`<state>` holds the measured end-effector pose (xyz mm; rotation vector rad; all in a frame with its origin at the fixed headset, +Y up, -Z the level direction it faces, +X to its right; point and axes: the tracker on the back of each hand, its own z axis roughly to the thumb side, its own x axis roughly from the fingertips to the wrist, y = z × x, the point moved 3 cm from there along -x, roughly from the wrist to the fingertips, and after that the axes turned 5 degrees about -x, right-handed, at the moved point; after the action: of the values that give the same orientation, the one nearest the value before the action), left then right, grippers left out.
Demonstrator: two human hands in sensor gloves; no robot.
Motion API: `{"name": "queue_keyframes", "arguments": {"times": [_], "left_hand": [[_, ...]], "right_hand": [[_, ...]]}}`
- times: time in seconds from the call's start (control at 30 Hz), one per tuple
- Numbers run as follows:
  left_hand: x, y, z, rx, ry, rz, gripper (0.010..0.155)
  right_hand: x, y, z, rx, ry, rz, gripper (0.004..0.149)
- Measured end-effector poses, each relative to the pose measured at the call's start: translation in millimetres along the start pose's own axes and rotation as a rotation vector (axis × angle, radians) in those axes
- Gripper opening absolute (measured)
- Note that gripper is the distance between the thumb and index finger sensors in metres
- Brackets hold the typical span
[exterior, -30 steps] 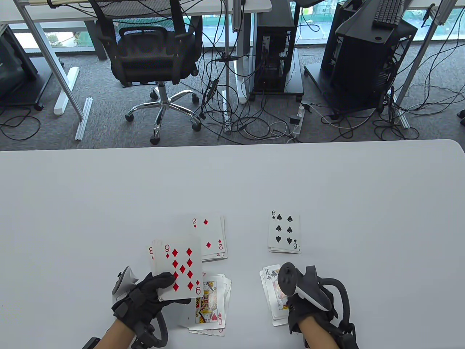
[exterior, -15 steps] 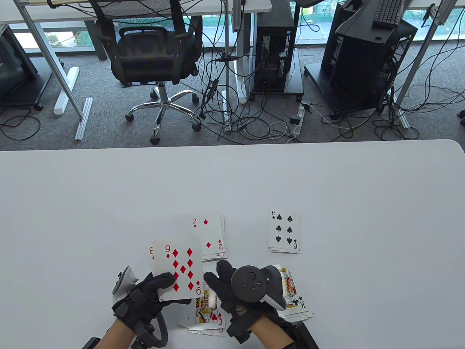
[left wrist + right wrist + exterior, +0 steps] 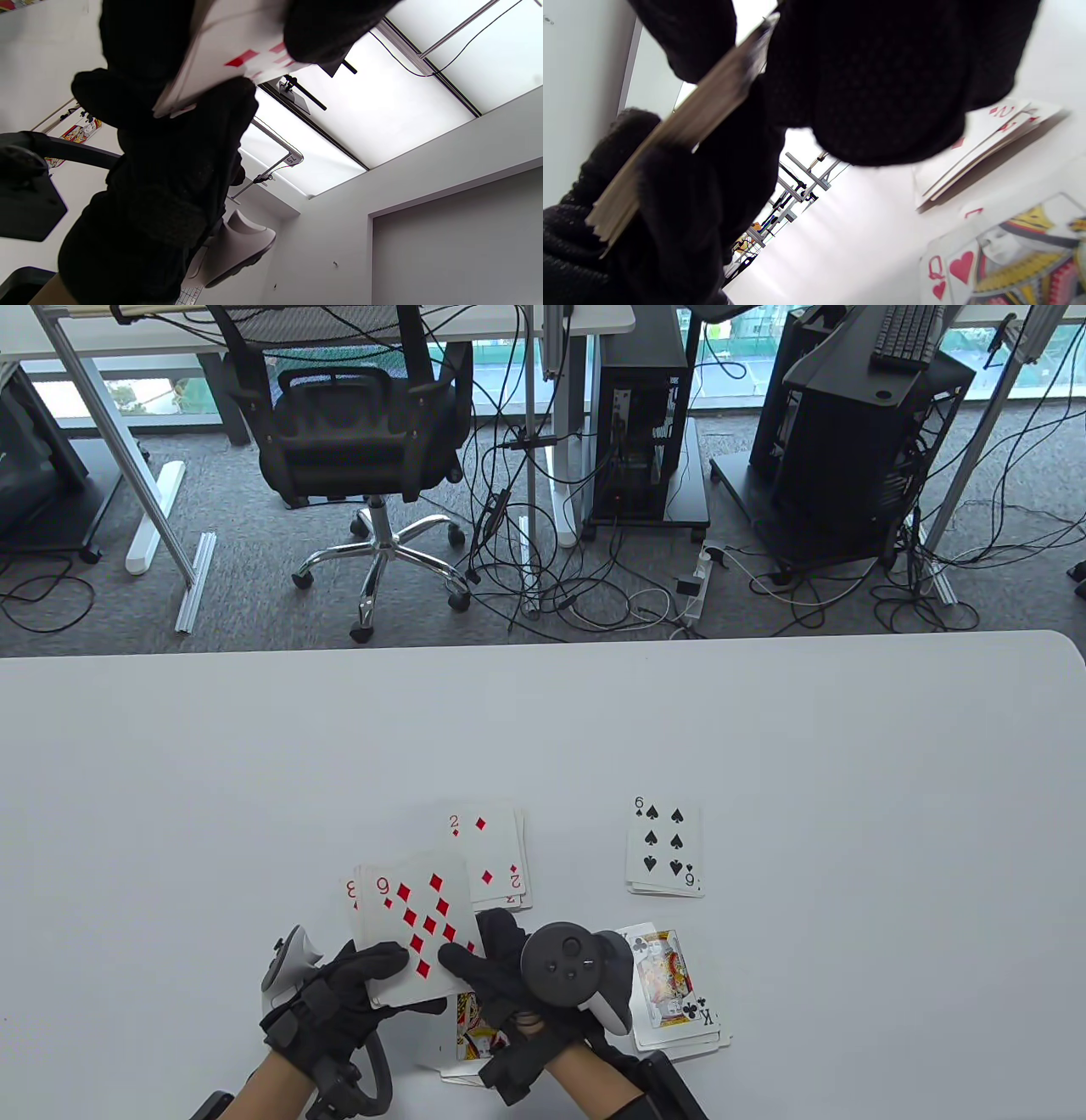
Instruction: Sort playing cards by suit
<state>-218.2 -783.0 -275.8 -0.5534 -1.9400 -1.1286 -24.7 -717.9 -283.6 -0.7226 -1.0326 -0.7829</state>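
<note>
My left hand (image 3: 352,988) holds a face-up deck of cards (image 3: 411,925) above the table (image 3: 254,746); it also shows in the left wrist view (image 3: 229,55) and edge-on in the right wrist view (image 3: 683,123). The nine of diamonds (image 3: 420,916) lies on top, slightly turned. My right hand (image 3: 479,954) pinches that card's near right corner, thumb on its face. Four face-up piles lie around: a diamonds pile topped by the two (image 3: 488,853), a spades pile topped by the six (image 3: 664,848), a clubs pile topped by the king (image 3: 674,993), and a hearts pile with a queen (image 3: 473,1042), partly hidden under my right hand.
The table's far half is bare white surface. Beyond its far edge stand an office chair (image 3: 356,432), computer towers (image 3: 645,415) and floor cables. In the right wrist view the diamonds pile (image 3: 988,140) and the queen of hearts (image 3: 1001,254) lie just below my fingers.
My right hand left the clubs pile, swung left across the hearts pile and took hold of the nine of diamonds, which has turned slightly. My left hand stayed put.
</note>
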Motion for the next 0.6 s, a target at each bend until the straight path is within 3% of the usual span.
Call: {"name": "queue_keyframes", "arguments": {"times": [0.23,0.4,0.6], "left_hand": [[0,0,0,0.001,-0.001,-0.002,0.059],[1,-1,1,0.006,0.008,0.016,0.058],[2,-7,11,0.028,0.045,0.036,0.058]], "right_hand": [[-4,9,-6,-0.079,-0.037,0.035,0.042],[-11,17,-9,-0.082,-0.049,0.033,0.038],[-30,46,-27,-0.209,-0.105,-0.039,0.037]]}}
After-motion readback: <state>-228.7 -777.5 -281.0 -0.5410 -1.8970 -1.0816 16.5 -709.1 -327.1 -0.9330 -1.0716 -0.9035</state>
